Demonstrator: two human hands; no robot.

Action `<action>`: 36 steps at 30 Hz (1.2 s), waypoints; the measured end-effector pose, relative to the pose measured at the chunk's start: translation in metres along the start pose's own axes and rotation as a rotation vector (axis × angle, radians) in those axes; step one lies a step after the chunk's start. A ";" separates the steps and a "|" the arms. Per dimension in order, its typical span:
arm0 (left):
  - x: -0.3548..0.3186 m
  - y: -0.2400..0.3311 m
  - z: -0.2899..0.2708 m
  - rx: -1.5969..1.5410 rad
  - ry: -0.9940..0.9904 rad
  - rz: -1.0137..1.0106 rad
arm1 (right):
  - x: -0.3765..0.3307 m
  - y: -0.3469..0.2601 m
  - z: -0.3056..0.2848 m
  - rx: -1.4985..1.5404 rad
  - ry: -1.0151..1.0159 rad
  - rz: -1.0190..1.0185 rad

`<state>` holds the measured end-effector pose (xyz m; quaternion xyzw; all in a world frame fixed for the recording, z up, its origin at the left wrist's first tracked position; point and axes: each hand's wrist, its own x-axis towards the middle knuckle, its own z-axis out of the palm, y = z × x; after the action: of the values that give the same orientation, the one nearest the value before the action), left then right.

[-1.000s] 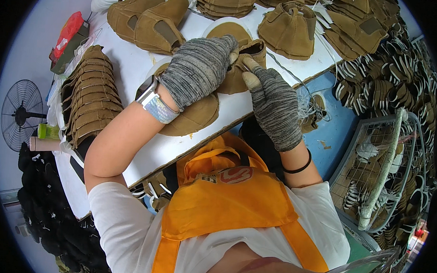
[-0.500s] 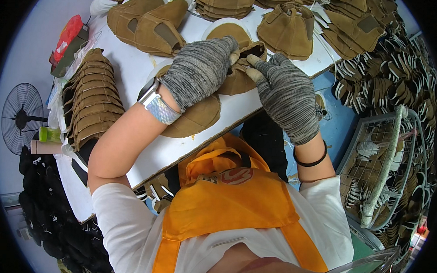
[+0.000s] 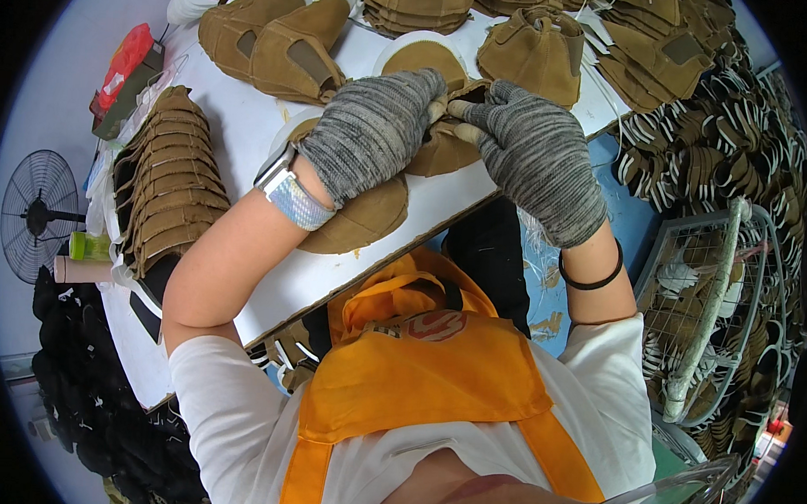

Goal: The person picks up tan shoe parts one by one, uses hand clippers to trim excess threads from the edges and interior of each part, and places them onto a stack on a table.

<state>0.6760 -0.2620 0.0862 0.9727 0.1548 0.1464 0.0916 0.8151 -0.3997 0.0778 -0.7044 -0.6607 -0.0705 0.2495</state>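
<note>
A brown suede shoe upper (image 3: 444, 156) stands near the table's front edge, between my two hands. My left hand (image 3: 372, 131), in a grey knitted glove with bare fingertips, pinches its upper edge from the left. From the right, my right hand (image 3: 536, 146), gloved the same way, has thumb and fingers closed on the edge of its dark opening. Part of the upper is hidden behind my hands. Under my left wrist lies a flat brown piece (image 3: 365, 217). Just behind my hands is another brown piece with a white rim (image 3: 424, 53).
Several stacked brown uppers (image 3: 175, 182) stand at the table's left. More uppers (image 3: 535, 52) and piles line the back of the white table (image 3: 287, 283). A wire basket (image 3: 699, 307) and heaps of brown pieces (image 3: 718, 139) sit at right. A fan (image 3: 39, 211) stands far left.
My right hand has turned and shifted slightly right, its fingers now closer over the upper's opening. My left hand stays nearly in place, still at the edge.
</note>
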 end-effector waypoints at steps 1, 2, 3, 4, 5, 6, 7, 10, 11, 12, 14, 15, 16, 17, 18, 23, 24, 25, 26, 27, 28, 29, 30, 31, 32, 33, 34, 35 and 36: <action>0.000 0.001 -0.001 -0.008 -0.003 0.003 | 0.000 0.003 0.001 0.005 0.006 -0.019; 0.000 0.001 -0.001 -0.010 -0.006 0.003 | 0.001 0.005 0.001 0.012 0.012 -0.042; 0.000 0.000 0.000 -0.012 -0.010 0.003 | 0.000 0.006 0.000 0.013 0.021 -0.049; 0.000 -0.001 0.000 -0.014 -0.013 0.003 | -0.001 0.006 -0.001 0.015 0.029 -0.055; -0.001 -0.002 0.001 -0.004 -0.004 0.016 | -0.003 0.006 0.000 0.018 0.035 -0.062; -0.001 -0.003 0.002 0.007 0.005 0.029 | -0.004 0.005 -0.002 0.040 0.002 -0.037; -0.002 -0.004 0.003 0.018 0.014 0.042 | -0.004 0.004 -0.006 0.062 -0.031 -0.011; -0.003 -0.003 0.000 -0.020 0.049 0.023 | -0.011 0.007 -0.004 0.105 -0.012 -0.020; -0.002 -0.003 0.001 -0.024 0.047 0.014 | -0.014 0.009 -0.001 0.113 0.013 -0.034; 0.000 -0.004 0.001 -0.028 0.046 0.004 | -0.017 0.010 0.001 0.166 0.033 -0.011; 0.000 -0.003 0.000 -0.044 0.047 -0.011 | -0.022 0.011 0.005 0.274 0.072 0.029; 0.000 -0.002 -0.001 -0.056 0.050 -0.017 | -0.025 0.011 0.007 0.304 0.077 0.060; -0.001 -0.001 -0.003 -0.067 0.054 -0.023 | -0.028 0.010 0.008 0.334 0.082 0.090; 0.001 0.000 -0.004 -0.054 0.038 -0.045 | -0.030 0.011 0.010 0.362 0.087 0.122; 0.002 0.000 -0.005 -0.040 0.023 -0.067 | -0.032 0.012 0.014 0.445 0.173 0.135; -0.025 -0.008 -0.047 0.199 0.310 0.161 | -0.036 0.044 0.036 0.382 0.420 0.357; -0.032 -0.009 -0.059 0.097 0.297 0.075 | -0.040 0.059 0.046 0.245 0.446 0.416; -0.039 0.003 -0.081 0.181 0.283 0.069 | -0.042 0.071 0.056 0.092 0.332 0.470; -0.053 0.001 -0.084 0.161 0.446 0.060 | -0.042 0.079 0.064 -0.057 0.216 0.508; -0.065 0.017 -0.097 0.225 0.400 0.050 | -0.045 0.087 0.071 -0.212 0.105 0.561; -0.086 0.018 -0.098 0.159 0.305 -0.025 | -0.044 0.085 0.077 -0.189 0.117 0.504; -0.101 0.033 -0.098 -0.032 0.262 -0.071 | -0.038 0.080 0.079 -0.140 0.057 0.502; -0.117 0.039 -0.089 -0.186 0.129 -0.201 | -0.033 0.079 0.081 -0.097 -0.007 0.507; -0.128 0.045 -0.086 -0.416 -0.050 -0.294 | -0.030 0.084 0.090 -0.159 0.041 0.443; -0.146 0.051 -0.075 -0.104 -0.046 -0.027 | -0.021 0.087 0.105 -0.202 0.084 0.356; -0.150 0.058 -0.062 -0.119 -0.152 -0.061 | -0.022 0.093 0.114 -0.274 0.128 0.297; -0.158 0.057 -0.039 -0.254 -0.182 -0.108 | -0.019 0.088 0.112 -0.214 0.167 0.288; -0.165 0.053 -0.017 -0.334 -0.187 -0.083 | -0.015 0.084 0.103 -0.154 0.210 0.283; -0.166 0.055 0.001 -0.422 -0.188 -0.160 | -0.010 0.078 0.096 -0.093 0.250 0.272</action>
<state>0.5404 -0.3681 0.0554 0.9261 0.1883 0.0767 0.3180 0.8673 -0.3661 -0.0294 -0.7837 -0.5193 -0.1537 0.3042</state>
